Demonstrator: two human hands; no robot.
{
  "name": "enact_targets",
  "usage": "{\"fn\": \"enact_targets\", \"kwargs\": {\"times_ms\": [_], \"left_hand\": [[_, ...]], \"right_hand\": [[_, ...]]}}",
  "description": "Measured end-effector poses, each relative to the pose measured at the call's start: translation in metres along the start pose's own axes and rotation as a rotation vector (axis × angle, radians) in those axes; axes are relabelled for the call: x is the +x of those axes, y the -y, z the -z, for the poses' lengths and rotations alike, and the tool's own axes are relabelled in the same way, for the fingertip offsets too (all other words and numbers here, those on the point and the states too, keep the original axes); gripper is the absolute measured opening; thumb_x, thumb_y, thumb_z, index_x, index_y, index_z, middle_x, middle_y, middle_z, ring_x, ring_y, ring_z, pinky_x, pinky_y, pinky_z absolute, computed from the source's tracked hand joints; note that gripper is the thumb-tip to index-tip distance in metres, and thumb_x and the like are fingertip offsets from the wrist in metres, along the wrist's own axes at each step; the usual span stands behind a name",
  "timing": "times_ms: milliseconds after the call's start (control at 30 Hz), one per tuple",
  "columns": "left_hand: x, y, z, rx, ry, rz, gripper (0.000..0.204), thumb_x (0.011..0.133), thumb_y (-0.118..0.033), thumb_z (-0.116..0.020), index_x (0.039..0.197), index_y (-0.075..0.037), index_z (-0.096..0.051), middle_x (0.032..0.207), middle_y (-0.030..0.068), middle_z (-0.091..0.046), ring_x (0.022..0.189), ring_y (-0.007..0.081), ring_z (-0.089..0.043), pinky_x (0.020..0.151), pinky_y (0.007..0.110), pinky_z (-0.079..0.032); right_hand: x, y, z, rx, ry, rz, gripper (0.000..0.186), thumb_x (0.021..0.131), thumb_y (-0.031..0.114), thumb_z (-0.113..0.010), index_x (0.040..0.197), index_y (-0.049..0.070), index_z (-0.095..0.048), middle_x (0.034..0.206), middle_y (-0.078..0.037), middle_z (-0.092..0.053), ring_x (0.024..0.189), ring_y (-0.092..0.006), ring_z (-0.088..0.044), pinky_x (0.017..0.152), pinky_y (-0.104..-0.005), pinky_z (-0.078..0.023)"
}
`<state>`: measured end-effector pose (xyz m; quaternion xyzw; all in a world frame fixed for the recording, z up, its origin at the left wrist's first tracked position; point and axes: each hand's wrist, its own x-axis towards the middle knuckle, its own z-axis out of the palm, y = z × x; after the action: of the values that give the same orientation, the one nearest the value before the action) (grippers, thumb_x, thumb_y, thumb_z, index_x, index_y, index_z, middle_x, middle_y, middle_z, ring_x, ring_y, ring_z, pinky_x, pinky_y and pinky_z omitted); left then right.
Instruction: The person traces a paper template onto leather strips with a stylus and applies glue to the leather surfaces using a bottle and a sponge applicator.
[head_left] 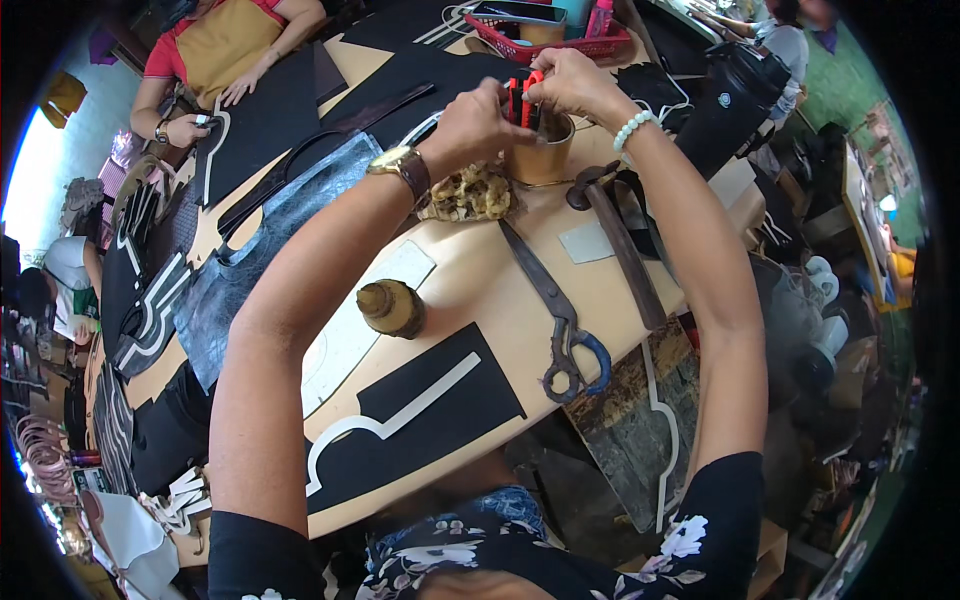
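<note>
At the far middle of the table, my left hand [478, 122] and my right hand [568, 85] both have fingers closed around a small red-and-black object [522, 98], partly hidden by them. It is held over a tan cylindrical container [540, 155]. A yellowish crumpled lump [465, 200] lies below my left hand. Nearer me are large dark shears [540, 280], a hammer [625, 250] and a squat brown bottle [388, 307]. A white curved strip [420, 400] rests on a black sheet [480, 395] at the front edge, between my forearms.
A co-worker [215, 45] touches black material at the back left; others show at both sides. A red basket [590, 45] and a black flask [730, 95] stand behind. Blue-grey material [230, 290] lies left; the tan table edge [540, 410] curves across the front.
</note>
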<state>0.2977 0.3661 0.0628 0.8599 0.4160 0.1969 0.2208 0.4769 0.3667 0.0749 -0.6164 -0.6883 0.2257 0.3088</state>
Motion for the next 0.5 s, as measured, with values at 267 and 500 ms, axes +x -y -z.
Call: {"fn": "enact_targets", "kwargs": {"times_ms": [267, 500], "left_hand": [[0.017, 0.015, 0.009, -0.199, 0.045, 0.000, 0.058, 0.063, -0.030, -0.079, 0.108, -0.002, -0.056, 0.091, 0.0096, -0.063, 0.079, 0.0162, -0.060, 0.071, 0.029, -0.049], [0.015, 0.025, 0.008, -0.159, 0.000, 0.016, 0.048, 0.065, -0.029, -0.078, 0.100, -0.002, -0.060, 0.082, 0.0074, -0.062, 0.071, 0.0147, -0.058, 0.065, 0.028, -0.048]], "right_hand": [[-0.020, 0.020, 0.027, 0.194, 0.205, -0.072, 0.030, 0.075, 0.010, -0.063, 0.102, -0.001, -0.060, 0.084, -0.006, -0.064, 0.067, -0.0134, -0.062, 0.058, -0.0231, -0.049], [-0.029, -0.021, 0.018, -0.398, 0.517, -0.306, 0.014, 0.069, 0.007, -0.061, 0.079, -0.001, -0.068, 0.067, -0.007, -0.065, 0.056, -0.0132, -0.059, 0.048, -0.0268, -0.045]]}}
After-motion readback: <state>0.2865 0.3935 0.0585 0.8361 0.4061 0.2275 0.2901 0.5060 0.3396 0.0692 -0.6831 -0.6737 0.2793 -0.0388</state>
